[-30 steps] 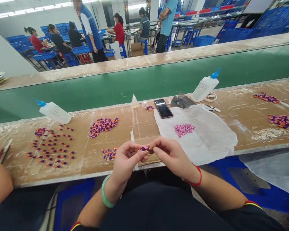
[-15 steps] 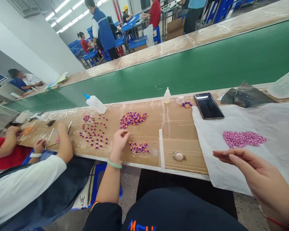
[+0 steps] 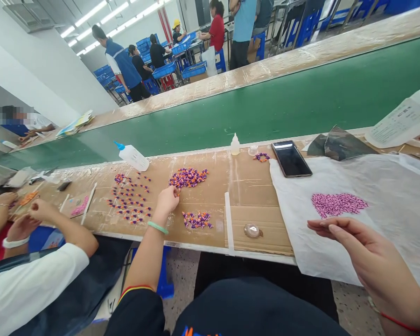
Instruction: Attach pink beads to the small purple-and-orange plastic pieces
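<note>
My left hand [image 3: 167, 199], with a green bangle at the wrist, reaches out over the cardboard bench top and its pinched fingertips touch the near edge of a heap of purple and orange pieces [image 3: 188, 177]. What the fingertips hold is too small to see. A smaller heap of the same pieces [image 3: 196, 219] lies just right of that hand. My right hand [image 3: 357, 249] hovers at the white sheet's [image 3: 388, 224] near edge with fingers stretched out and nothing in them. A pile of pink pieces [image 3: 338, 204] lies on the sheet just beyond it.
A spread of purple-orange pieces [image 3: 129, 200], a glue bottle [image 3: 132, 156], a small dropper bottle [image 3: 234, 144], a black phone [image 3: 291, 158] and a clear round dish [image 3: 252, 230] sit on the bench. A co-worker's hands [image 3: 28, 214] work at the left. A green conveyor belt [image 3: 266, 107] runs behind.
My hands have parted from holding a small piece together. The left hand reached out to the far heap; the right hand drew back to the right and opened. The view swung left.
</note>
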Motion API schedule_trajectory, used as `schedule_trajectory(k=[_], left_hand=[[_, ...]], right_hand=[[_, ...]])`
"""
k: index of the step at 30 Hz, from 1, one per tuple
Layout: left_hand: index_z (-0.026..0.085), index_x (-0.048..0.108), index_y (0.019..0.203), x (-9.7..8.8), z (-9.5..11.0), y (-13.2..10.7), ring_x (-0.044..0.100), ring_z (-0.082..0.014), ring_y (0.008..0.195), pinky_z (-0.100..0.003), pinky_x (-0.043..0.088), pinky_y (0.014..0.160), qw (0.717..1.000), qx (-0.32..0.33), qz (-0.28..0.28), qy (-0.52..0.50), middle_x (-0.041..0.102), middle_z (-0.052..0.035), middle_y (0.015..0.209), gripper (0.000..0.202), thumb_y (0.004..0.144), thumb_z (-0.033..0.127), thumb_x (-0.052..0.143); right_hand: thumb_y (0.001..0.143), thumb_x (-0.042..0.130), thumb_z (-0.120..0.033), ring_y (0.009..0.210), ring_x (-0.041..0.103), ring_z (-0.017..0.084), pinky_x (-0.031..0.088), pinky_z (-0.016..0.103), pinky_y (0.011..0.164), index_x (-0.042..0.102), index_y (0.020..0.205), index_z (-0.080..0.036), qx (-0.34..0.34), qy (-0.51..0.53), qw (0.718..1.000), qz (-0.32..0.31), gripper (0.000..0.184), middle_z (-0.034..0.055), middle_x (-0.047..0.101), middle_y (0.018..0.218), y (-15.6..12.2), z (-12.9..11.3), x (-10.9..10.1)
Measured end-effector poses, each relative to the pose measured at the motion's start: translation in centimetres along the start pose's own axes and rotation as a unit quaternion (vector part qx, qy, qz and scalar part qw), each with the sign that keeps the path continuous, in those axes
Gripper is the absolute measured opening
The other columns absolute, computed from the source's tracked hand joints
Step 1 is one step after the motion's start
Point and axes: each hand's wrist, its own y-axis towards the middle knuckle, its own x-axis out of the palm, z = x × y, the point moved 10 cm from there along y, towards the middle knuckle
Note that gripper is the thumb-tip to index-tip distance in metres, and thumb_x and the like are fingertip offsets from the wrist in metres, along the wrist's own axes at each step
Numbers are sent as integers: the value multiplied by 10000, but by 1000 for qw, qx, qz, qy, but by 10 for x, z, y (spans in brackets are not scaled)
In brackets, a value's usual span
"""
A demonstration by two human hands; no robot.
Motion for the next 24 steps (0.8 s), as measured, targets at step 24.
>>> schedule_trajectory(k=[24], left_hand=[[172, 715, 773, -24, 39, -49, 671, -226, 804, -319, 539, 731, 954, 123, 37, -271, 730, -73, 829, 170, 746, 284, 589]], right_hand=[[638, 749, -652, 898, 751, 307, 647, 391, 816, 728, 786, -211, -94, 68, 993, 32, 466, 123, 783, 899, 19, -4, -19]])
